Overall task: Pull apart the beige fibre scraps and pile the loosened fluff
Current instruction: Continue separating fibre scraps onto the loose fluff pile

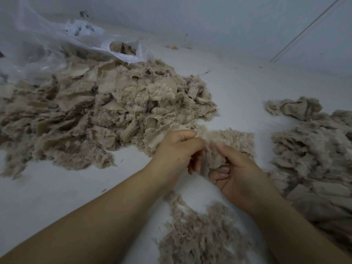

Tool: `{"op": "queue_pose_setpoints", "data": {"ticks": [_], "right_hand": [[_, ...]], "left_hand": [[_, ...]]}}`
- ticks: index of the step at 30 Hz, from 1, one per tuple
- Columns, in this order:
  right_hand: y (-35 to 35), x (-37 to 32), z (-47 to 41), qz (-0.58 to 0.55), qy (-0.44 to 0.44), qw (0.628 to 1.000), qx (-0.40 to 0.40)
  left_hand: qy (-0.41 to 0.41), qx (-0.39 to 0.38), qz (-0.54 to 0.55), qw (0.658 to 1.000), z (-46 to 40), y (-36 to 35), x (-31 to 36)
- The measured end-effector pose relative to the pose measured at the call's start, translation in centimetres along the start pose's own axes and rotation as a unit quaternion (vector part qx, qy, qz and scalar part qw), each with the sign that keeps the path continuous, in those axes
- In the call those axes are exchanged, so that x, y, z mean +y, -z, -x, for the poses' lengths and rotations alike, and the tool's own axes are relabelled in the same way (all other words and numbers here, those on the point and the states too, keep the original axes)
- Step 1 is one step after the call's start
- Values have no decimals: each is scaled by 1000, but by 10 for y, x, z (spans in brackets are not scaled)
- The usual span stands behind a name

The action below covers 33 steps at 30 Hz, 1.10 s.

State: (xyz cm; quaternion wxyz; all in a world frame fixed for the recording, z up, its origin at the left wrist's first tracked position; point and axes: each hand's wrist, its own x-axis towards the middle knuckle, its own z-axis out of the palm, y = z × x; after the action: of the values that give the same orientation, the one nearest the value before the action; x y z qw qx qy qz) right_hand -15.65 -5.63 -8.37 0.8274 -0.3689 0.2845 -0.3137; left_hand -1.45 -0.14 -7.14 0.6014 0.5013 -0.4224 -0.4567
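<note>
A beige furry fibre scrap [236,140] is held up between both hands in the middle of the view. My left hand [177,149] pinches its left edge, where smooth backing shows. My right hand [234,174] grips its lower part with curled fingers. A big heap of beige scraps [99,111] lies to the left. A second beige pile [314,149] lies to the right. Loosened fluff [200,235] sits in a low pile below my hands.
A clear plastic bag [47,44] with more scraps in its mouth lies at the back left. The white floor [238,82] meets a white wall behind. A thin rod [304,29] leans at the back right.
</note>
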Motion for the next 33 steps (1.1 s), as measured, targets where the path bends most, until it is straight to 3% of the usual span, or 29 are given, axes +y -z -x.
{"op": "queue_pose_setpoints", "data": {"ticks": [2,8,13,17,19,20,22,23,24,25,27,29,33], "right_hand": [[-3,-1,3,41,9,999,-31],[-7,0,4,-23,22,999,42],[-9,1,4,-11,24,999,46],[-2,0,0,-80,16,994,67],[-1,0,0,-73,28,995,69],[-2,1,1,-58,35,995,71],[-5,4,1,-42,44,995,79],[-6,4,1,-44,47,995,82],[-6,4,1,-48,48,994,83],[-5,4,0,-51,47,994,84],[-4,3,0,-42,44,995,75],[-3,3,0,-32,48,997,53],[-5,4,1,-8,51,999,15]], "left_hand": [[7,-25,0,1000,2,-1,1],[-2,26,36,999,2,3,2],[-22,12,31,999,4,2,1],[-31,-3,39,999,1,16,5],[-24,-114,-67,991,0,29,9],[-1,-213,-135,968,1,35,13],[81,-395,-243,882,6,40,22],[111,-433,-277,851,9,41,23],[116,-424,-299,847,9,39,23],[104,-374,-308,869,9,34,22],[60,-196,-276,939,5,24,16],[19,-32,-194,980,2,11,7],[-26,29,-117,992,1,-4,-3]]}}
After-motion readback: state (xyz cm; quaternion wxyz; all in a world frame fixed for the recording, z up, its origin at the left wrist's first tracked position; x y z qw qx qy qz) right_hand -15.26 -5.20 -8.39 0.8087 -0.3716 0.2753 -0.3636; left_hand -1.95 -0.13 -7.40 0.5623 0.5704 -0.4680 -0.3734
